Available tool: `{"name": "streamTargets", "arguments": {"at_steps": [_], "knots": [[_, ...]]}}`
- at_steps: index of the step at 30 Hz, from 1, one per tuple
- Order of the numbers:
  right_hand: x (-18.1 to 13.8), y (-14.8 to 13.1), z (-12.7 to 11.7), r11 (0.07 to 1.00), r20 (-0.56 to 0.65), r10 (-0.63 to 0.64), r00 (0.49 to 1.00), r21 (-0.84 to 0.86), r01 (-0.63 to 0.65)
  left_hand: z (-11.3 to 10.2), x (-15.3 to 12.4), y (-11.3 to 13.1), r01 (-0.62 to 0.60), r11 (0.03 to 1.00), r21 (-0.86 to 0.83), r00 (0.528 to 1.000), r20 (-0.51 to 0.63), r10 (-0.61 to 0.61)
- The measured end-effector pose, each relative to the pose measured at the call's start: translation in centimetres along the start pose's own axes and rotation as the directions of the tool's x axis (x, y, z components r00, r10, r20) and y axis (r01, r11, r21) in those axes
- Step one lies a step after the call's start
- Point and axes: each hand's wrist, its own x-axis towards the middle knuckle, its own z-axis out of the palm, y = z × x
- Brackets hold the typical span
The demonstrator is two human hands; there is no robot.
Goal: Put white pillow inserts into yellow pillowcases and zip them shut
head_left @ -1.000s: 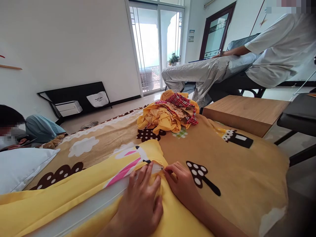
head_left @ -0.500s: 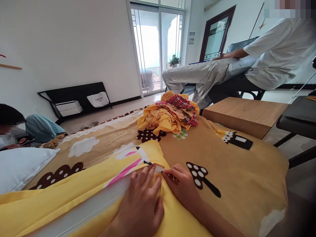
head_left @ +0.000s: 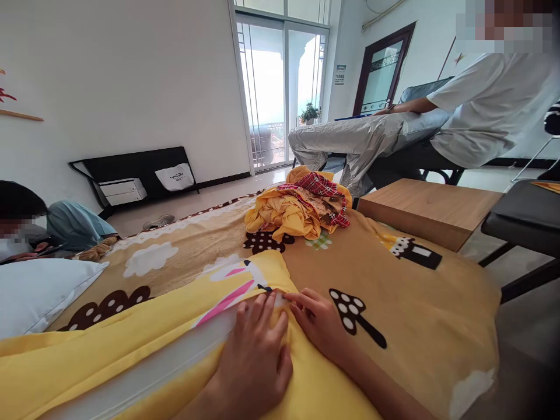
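A yellow pillowcase (head_left: 175,318) with a white-and-pink rabbit print lies in front of me. Its long side is open, and a white pillow (head_left: 175,356) shows through the gap. My left hand (head_left: 254,356) rests on the opening near the far corner, fingers stretched out over the fabric edges. At that corner the thumb and forefinger of my right hand (head_left: 319,324) pinch a small zipper pull (head_left: 283,296), mostly hidden by the fingertips. The rest of the right-hand fingers curl loosely above the yellow cloth.
A brown patterned blanket (head_left: 394,303) lies underneath. Crumpled yellow and red-checked cloth (head_left: 297,204) sits beyond the pillow. Another white pillow (head_left: 48,294) is at left, near a seated person (head_left: 74,224). A wooden box (head_left: 431,204) and a second person (head_left: 490,105) are at right.
My right hand has shifted slightly left and up along the corner, bringing the zipper pull with it. My left hand stays nearly in place. The view has tilted a little.
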Motion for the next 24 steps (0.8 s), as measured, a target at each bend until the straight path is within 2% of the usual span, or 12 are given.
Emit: {"name": "streamTargets", "arguments": {"at_steps": [3, 6, 9, 11, 13, 17, 20, 22, 24], "knots": [[0.7, 0.1, -0.5, 0.999, 0.102, 0.002, 0.995, -0.042, 0.002, 0.0, -0.1, 0.2, -0.021, 0.999, 0.034, 1.0, -0.007, 0.021], [1.3, -0.1, -0.8, 0.96, 0.101, -0.077, 0.992, -0.262, 0.101, 0.0, -0.3, 0.4, -0.04, 0.998, 0.056, 0.999, -0.033, 0.042], [1.6, -0.8, -1.0, 0.825, 0.119, -0.203, 0.972, -0.514, 0.235, 0.1, -0.4, 0.4, -0.039, 0.998, 0.041, 0.997, -0.064, 0.041], [1.8, -1.3, -1.1, 0.734, 0.169, -0.249, 0.954, -0.609, 0.3, 0.1, -0.3, 0.3, -0.035, 0.999, 0.022, 0.996, -0.081, 0.037], [2.1, -1.8, -1.3, 0.682, 0.232, -0.263, 0.936, -0.642, 0.351, 0.0, -0.1, 0.2, -0.041, 0.999, 0.009, 0.995, -0.089, 0.041], [2.9, -2.5, -1.8, 0.682, 0.283, -0.221, 0.933, -0.639, 0.355, -1.4, -0.5, 0.4, -0.009, 1.0, -0.016, 0.999, -0.032, 0.008], [3.1, -2.6, -1.8, 0.677, 0.293, -0.187, 0.938, -0.653, 0.339, -2.9, -3.8, -0.2, -0.018, 1.0, 0.018, 1.0, -0.022, 0.018], [3.0, -2.3, -1.7, 0.681, 0.299, -0.179, 0.937, -0.65, 0.337, -3.6, -8.1, -1.8, -0.061, 0.994, 0.09, 0.996, -0.054, 0.066], [2.8, -1.9, -1.5, 0.715, 0.284, -0.188, 0.94, -0.617, 0.329, -4.0, -14.0, -4.4, -0.086, 0.978, 0.19, 0.991, -0.084, 0.104]]}}
